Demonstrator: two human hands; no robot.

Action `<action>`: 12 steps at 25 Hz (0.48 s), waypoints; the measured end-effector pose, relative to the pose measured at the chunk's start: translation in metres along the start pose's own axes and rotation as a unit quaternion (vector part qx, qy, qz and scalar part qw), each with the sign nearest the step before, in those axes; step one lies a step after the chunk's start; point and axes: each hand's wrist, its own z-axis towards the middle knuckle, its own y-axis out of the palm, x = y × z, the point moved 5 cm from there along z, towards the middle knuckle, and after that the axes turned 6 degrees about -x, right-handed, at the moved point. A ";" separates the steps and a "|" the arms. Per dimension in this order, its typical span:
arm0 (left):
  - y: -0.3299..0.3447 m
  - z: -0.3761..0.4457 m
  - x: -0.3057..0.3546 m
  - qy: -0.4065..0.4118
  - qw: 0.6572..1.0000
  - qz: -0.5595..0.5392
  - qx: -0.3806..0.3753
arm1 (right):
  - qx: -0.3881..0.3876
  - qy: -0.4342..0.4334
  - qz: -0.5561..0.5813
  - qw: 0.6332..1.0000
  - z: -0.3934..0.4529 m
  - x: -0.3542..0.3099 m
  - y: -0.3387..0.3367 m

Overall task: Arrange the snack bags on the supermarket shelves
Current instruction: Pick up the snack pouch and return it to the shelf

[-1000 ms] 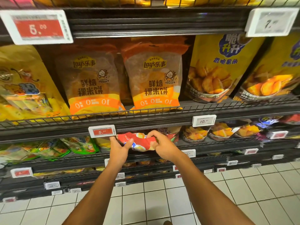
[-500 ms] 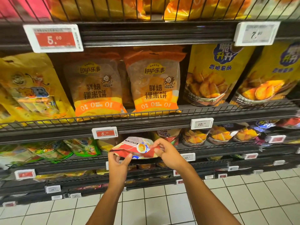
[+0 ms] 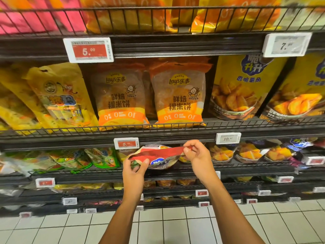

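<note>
Two hands, left (image 3: 134,171) and right (image 3: 198,156), still pinched the red bag (image 3: 158,155), now lifted clear of its shelf (image 3: 175,170) for restocking.

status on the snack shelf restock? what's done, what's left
Looks done: two orange Lay's bags stand upright, faced out, on the shelf above. In hand: the left hand and right hand pinch the ends of a red snack bag, held flat at the lower shelf's front, not yet seated. Left: standing it up. The green bags beside it lie slumped and look unfaced.
</note>
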 end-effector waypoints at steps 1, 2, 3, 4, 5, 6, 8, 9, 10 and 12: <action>0.001 -0.001 0.007 0.015 1.000 -0.013 -0.018 | 0.004 -0.010 0.004 1.000 0.001 -0.009 -0.001; 0.002 0.000 0.015 0.031 0.998 -0.027 -0.039 | 0.007 -0.015 0.013 1.000 0.002 -0.017 -0.003; 0.003 0.001 0.024 0.043 0.996 -0.039 -0.061 | 0.011 -0.016 0.028 0.999 0.004 -0.025 -0.004; 0.004 0.003 0.034 0.050 0.994 -0.046 -0.084 | 0.017 -0.014 0.048 0.999 0.007 -0.034 -0.006; 0.006 0.004 0.044 0.054 0.991 -0.051 -0.112 | 0.023 -0.009 0.070 0.997 0.010 -0.042 -0.008; 0.008 0.005 0.053 0.059 0.987 -0.049 -0.143 | 0.030 -0.002 0.094 0.995 0.012 -0.050 -0.011; 0.012 0.005 0.065 0.074 0.978 -0.026 -0.191 | 0.037 0.009 0.144 0.989 0.015 -0.063 -0.015; 0.014 0.005 0.069 0.080 0.977 -0.019 -0.195 | 0.037 0.010 0.162 0.986 0.016 -0.067 -0.017; 0.015 0.005 0.073 0.088 0.978 -0.016 -0.187 | 0.036 0.006 0.169 0.985 0.016 -0.071 -0.018; 0.017 0.005 0.079 0.103 0.982 -0.023 -0.154 | 0.036 -0.009 0.158 0.987 0.017 -0.075 -0.020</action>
